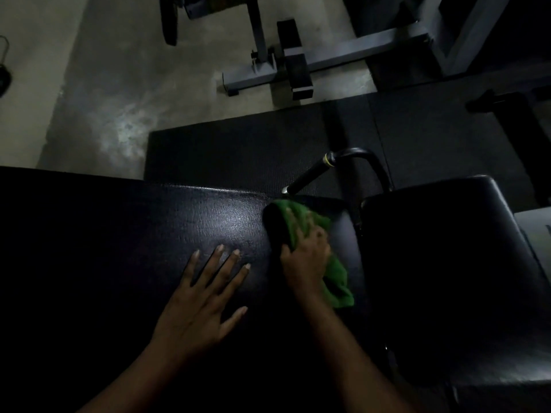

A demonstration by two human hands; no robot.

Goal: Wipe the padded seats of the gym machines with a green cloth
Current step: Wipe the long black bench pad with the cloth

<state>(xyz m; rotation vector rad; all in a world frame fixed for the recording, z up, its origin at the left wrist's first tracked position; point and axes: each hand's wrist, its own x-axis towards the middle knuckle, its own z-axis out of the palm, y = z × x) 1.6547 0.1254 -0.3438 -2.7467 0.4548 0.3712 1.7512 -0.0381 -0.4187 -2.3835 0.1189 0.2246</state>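
Gripping a crumpled green cloth (338, 272), the right hand (307, 259) presses the seat (179, 222).

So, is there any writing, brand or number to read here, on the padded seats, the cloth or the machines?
No text can be read.
The black padded seat, the green cloth and the grey steel machine frame show no lettering.
A small dark mark on the pale panel at the right edge is too dim and cut off to read.
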